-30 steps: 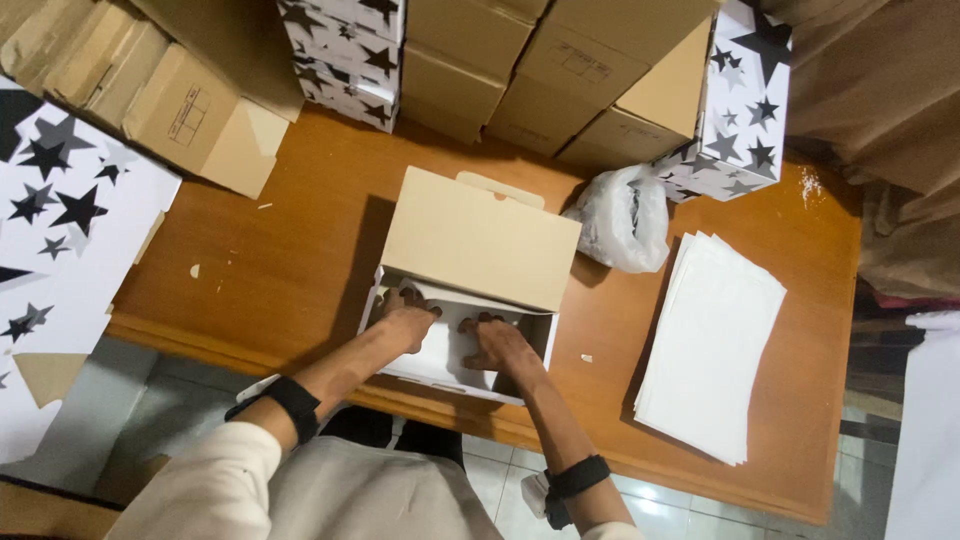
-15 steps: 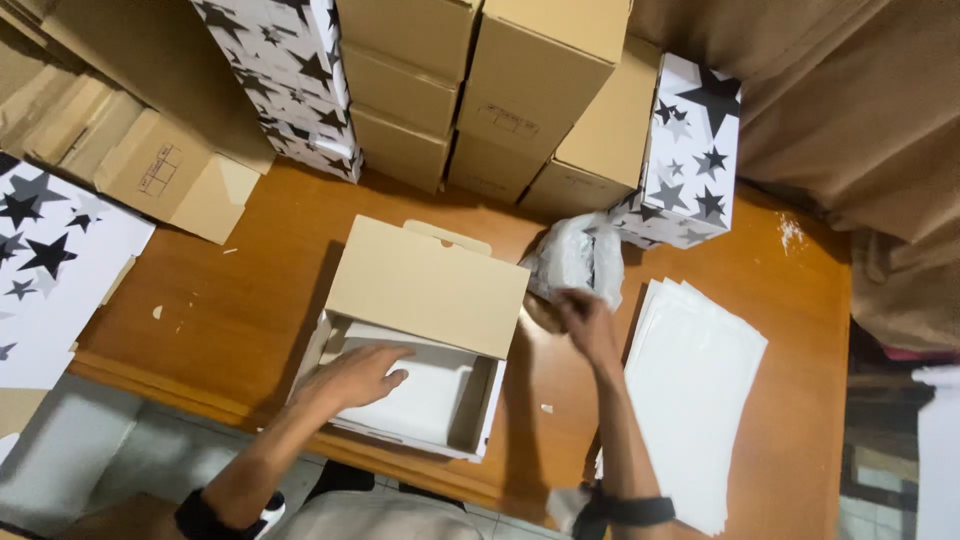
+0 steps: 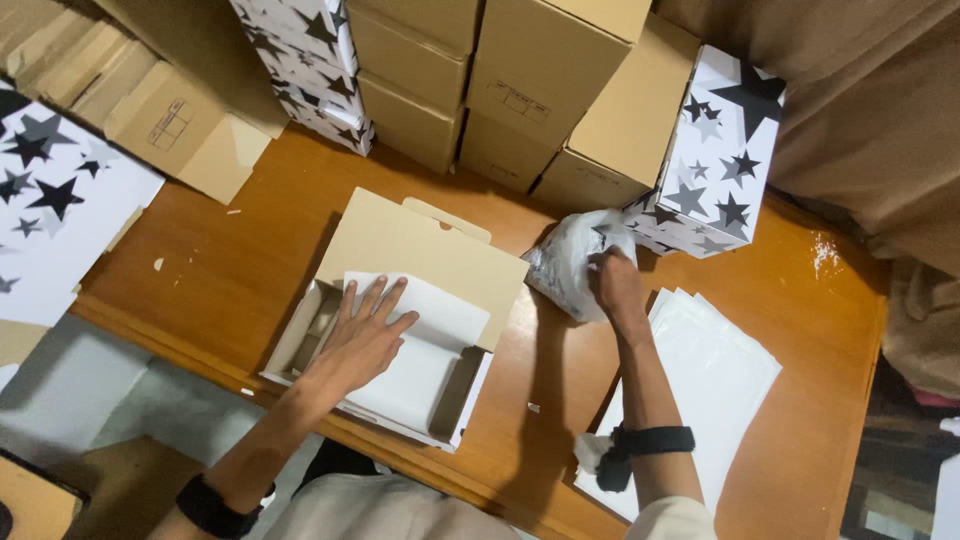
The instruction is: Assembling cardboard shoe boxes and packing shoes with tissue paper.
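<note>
An open cardboard box lies near the front edge of the wooden table, its lid tipped back. White paper lines its inside. My left hand rests flat on that paper with fingers spread. My right hand reaches to the back and grips a white plastic bag that lies against a star-printed box.
A stack of white sheets lies at the table's right. Plain cardboard boxes and star-printed boxes are piled along the back. Flat star-printed sheets lie at the left. Brown cloth hangs at the right.
Both hands were inside the box a second ago. My right hand has left it and taken hold of the plastic bag. My left hand now presses on the white paper.
</note>
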